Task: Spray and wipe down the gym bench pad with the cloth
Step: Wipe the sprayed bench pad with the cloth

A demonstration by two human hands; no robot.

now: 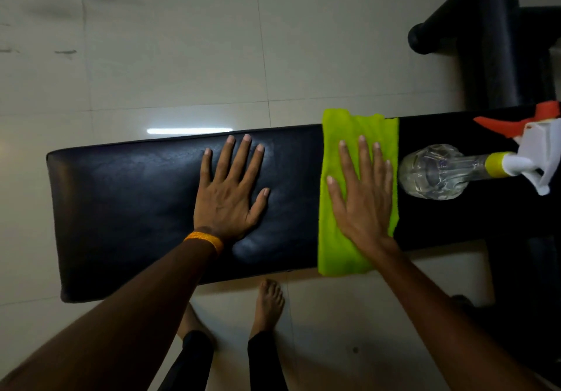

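The black gym bench pad runs left to right across the view. My left hand lies flat on its middle, fingers spread, holding nothing. A lime-green cloth is spread across the pad's width to the right. My right hand presses flat on top of the cloth, fingers extended. Further right, a clear spray bottle lies on its side on the pad, its white and red trigger head pointing to the right edge.
Pale tiled floor surrounds the bench. Black bench frame tubes rise at the upper right. My bare feet stand on the floor just in front of the bench. A yellow band circles my left wrist.
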